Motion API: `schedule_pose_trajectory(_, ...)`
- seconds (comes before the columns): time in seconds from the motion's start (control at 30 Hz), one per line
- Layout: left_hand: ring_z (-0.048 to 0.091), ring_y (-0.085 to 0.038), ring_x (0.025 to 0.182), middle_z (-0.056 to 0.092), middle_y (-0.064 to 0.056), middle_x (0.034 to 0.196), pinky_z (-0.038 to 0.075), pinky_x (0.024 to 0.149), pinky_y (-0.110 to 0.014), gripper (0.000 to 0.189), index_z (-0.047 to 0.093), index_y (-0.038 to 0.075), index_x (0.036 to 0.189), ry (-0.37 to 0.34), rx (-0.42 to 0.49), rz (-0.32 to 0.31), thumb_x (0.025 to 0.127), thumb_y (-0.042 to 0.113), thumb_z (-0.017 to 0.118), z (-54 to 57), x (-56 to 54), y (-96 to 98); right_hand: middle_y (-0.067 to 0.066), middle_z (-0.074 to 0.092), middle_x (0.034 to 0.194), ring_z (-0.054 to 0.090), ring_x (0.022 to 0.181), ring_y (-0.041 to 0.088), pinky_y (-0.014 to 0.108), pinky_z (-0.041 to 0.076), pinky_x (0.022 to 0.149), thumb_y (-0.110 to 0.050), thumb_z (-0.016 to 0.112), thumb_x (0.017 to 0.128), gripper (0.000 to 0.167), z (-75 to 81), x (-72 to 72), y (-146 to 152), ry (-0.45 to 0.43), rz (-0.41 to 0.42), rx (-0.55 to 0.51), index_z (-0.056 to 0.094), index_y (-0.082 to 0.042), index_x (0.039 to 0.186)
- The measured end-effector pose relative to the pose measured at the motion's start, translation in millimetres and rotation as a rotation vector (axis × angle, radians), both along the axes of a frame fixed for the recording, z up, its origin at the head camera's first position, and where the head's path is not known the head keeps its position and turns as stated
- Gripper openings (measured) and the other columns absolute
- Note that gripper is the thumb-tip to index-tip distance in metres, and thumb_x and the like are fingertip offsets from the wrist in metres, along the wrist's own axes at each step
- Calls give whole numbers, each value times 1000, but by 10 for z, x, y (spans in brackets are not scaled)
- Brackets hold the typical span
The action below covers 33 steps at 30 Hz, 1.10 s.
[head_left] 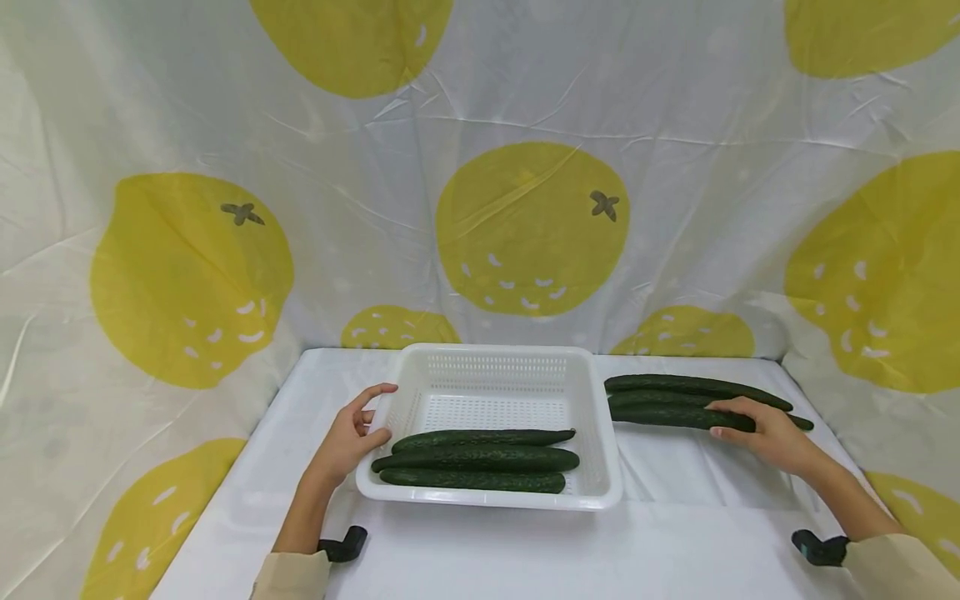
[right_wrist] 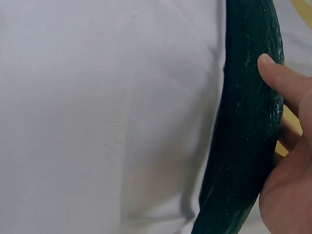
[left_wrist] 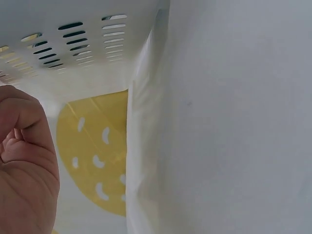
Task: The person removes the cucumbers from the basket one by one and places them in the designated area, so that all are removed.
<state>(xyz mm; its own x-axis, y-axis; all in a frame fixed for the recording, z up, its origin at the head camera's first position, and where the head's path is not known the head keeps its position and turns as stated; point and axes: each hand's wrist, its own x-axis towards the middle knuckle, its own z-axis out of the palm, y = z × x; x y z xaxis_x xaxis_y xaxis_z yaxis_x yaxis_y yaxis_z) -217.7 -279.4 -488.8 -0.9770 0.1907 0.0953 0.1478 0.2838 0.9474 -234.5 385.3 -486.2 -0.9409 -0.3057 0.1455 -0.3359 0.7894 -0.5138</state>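
Note:
A white plastic basket (head_left: 491,500) stands on the table with three dark green cucumbers (head_left: 480,458) lying side by side in its front half. My left hand (head_left: 347,437) grips the basket's left rim, thumb toward the front and fingers farther back. In the left wrist view, curled fingers show beside the slotted wall. To the right of the basket lies a group of three more cucumbers (head_left: 697,386). My right hand (head_left: 772,433) holds the nearest one, a cucumber (right_wrist: 243,117), near its right end. The thumb lies on its near face and the other fingers reach behind it.
A white cloth (head_left: 697,550) covers the table. Behind and at both sides hangs a white curtain with yellow lemon prints (head_left: 532,229). Both wrists carry a small black device (head_left: 345,544). The basket stands between the hands, its right rim close to the loose cucumbers.

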Motion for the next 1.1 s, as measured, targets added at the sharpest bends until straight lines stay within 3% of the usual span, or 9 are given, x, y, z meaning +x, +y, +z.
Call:
schedule_pose_trajectory(0.37, 69, -16, 80, 64, -37, 110, 60, 69, -31, 70, 38, 6, 152, -38, 139, -80, 88, -11, 60, -21, 8, 6, 20, 67, 125, 58, 120, 50, 66, 47, 92, -29, 78, 91, 44, -94, -78, -62, 45, 17, 56, 71, -7, 128)
schedule_pose_trajectory(0.57, 67, -13, 78, 67, -32, 106, 61, 69, -30, 69, 37, 4, 151, -25, 149, -84, 88, -9, 60, -36, 1, 1, 21, 66, 121, 59, 116, 52, 68, 47, 91, -27, 82, 87, 43, -146, -84, -110, 61, -29, 72, 73, -8, 124)
schedule_pose_trajectory(0.77, 67, -11, 76, 65, -36, 108, 61, 68, -31, 70, 37, 5, 152, -35, 167, -90, 88, -11, 59, -37, -5, 5, 19, 68, 121, 61, 114, 49, 65, 47, 90, -24, 84, 85, 38, -181, -50, -121, 111, -89, 38, 75, -10, 119)
schedule_pose_trajectory(0.97, 66, -12, 75, 66, -34, 103, 60, 67, -29, 69, 39, 7, 151, -33, 135, -74, 88, -10, 60, -25, 0, -4, 15, 71, 119, 64, 110, 41, 50, 52, 87, -33, 81, 88, 41, -99, -79, -191, 103, -137, 17, 72, -11, 122)
schedule_pose_trajectory(1.1, 66, -12, 75, 67, -32, 99, 60, 66, -30, 68, 39, 6, 151, -33, 124, -72, 88, -9, 61, -14, 6, 6, 16, 71, 121, 65, 112, 40, 52, 52, 90, -39, 77, 92, 47, 59, -123, -334, 77, -116, -5, 70, -9, 127)
